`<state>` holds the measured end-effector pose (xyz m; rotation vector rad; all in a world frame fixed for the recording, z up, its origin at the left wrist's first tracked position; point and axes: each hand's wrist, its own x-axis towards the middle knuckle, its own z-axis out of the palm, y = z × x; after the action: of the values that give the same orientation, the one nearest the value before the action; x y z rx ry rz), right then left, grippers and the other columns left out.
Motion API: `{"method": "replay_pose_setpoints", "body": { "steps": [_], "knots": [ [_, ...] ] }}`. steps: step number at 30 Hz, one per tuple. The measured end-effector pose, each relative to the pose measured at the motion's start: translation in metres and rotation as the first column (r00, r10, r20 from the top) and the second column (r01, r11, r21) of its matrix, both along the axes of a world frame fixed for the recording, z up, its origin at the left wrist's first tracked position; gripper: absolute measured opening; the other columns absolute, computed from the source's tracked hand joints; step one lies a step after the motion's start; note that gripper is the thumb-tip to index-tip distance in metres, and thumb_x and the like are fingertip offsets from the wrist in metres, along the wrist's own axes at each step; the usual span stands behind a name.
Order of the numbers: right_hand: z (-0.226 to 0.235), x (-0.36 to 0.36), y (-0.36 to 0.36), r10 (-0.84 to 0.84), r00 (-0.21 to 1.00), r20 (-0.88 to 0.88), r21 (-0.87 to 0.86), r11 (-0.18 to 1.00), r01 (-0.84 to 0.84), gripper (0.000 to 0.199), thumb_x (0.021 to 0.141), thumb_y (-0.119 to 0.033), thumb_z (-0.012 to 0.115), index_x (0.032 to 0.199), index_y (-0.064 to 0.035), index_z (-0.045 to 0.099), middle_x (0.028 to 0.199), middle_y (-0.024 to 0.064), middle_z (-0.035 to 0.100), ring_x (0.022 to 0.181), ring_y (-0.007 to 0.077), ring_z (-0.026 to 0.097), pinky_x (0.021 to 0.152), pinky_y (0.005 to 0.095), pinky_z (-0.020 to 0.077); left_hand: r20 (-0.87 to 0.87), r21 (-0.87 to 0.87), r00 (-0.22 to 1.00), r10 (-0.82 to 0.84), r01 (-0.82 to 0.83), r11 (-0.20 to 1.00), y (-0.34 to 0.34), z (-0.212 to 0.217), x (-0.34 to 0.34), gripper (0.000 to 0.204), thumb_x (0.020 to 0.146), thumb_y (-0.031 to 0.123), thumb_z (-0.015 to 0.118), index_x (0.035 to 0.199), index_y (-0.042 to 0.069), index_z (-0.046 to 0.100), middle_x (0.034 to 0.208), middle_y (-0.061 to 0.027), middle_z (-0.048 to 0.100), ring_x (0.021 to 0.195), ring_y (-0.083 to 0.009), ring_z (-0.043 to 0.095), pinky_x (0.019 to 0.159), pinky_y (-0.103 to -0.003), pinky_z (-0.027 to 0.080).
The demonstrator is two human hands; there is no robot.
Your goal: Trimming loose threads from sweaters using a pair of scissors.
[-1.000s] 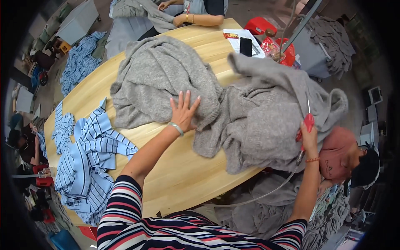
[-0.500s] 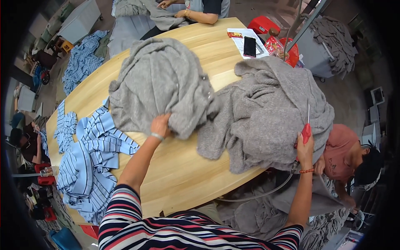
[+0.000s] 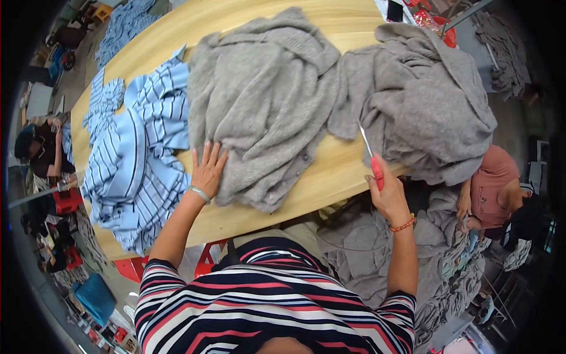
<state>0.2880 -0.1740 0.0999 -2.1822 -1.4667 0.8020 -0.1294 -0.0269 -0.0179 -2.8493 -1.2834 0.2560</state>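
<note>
A grey knitted cardigan (image 3: 265, 100) lies rumpled across the middle of the table, small buttons showing along its near right edge. My left hand (image 3: 208, 174) rests on its near left edge, fingers spread and flat. In my right hand (image 3: 390, 197) is a red air blow gun (image 3: 377, 170) with a long thin metal nozzle pointing up and left. The nozzle tip is by the edge of a heap of grey-brown knitwear (image 3: 433, 103) on the right. Left of the cardigan lie blue striped knit garments (image 3: 132, 147).
The wooden table (image 3: 247, 227) curves around in front of me. A thin hose (image 3: 359, 249) loops below its right edge, above piled grey knits (image 3: 365, 230). A person in a pink top (image 3: 494, 186) is close on the right. A phone (image 3: 394, 10) lies at the far edge.
The cardigan is drawn nearer and spread flatter. My left hand has gone from gripping its edge to lying flat on it. My right hand has brought the blow gun left. The view has shifted.
</note>
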Motion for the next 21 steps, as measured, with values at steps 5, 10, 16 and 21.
{"method": "replay_pose_setpoints", "body": {
  "steps": [5,10,16,21],
  "knots": [
    [-0.010,-0.037,-0.029,0.049,0.998,0.038,-0.079,0.996,-0.046,0.055,0.086,-0.013,0.059,0.137,-0.0140,0.041,0.100,0.0252,0.061,0.087,0.0451,0.058,0.073,0.0453,0.0478,0.358,-0.315,0.934,0.020,0.100,0.944,-0.052,0.062,0.044,0.077,0.070,0.010,0.063,0.141,0.015,0.036,0.139,-0.0226,0.036,0.131,-0.0418,0.032,0.105,-0.056,0.025],
    [-0.006,-0.060,-0.041,0.052,0.996,0.072,-0.032,0.998,-0.049,0.054,0.086,-0.014,0.060,0.137,-0.0131,0.041,0.095,0.0258,0.062,0.086,0.0446,0.059,0.073,0.0453,0.0479,0.498,-0.155,0.865,-0.053,0.148,0.977,-0.054,0.017,0.087,0.064,0.070,0.010,0.066,0.131,0.010,0.048,0.127,-0.0187,0.049,0.118,-0.0378,0.046,0.093,-0.047,0.040],
    [-0.002,-0.067,-0.065,0.029,0.998,0.057,-0.009,1.000,-0.028,0.053,0.086,-0.014,0.060,0.136,-0.0115,0.042,0.091,0.0269,0.061,0.086,0.0443,0.059,0.072,0.0452,0.0476,0.650,-0.134,0.723,0.236,-0.196,0.971,0.023,0.017,0.052,0.040,0.074,0.008,0.060,0.114,0.007,0.059,0.106,-0.0160,0.059,0.096,-0.0339,0.057,0.082,-0.039,0.047],
    [-0.011,-0.083,-0.067,0.104,0.994,0.027,-0.151,0.984,-0.099,0.055,0.084,-0.015,0.060,0.135,-0.0117,0.040,0.089,0.0261,0.062,0.083,0.0444,0.059,0.072,0.0492,0.0471,0.436,0.279,0.886,-0.157,0.033,0.960,0.007,0.031,0.068,0.046,0.074,0.010,0.063,0.119,0.007,0.053,0.117,-0.0180,0.053,0.098,-0.0369,0.055,0.083,-0.043,0.045]
  ]
}}
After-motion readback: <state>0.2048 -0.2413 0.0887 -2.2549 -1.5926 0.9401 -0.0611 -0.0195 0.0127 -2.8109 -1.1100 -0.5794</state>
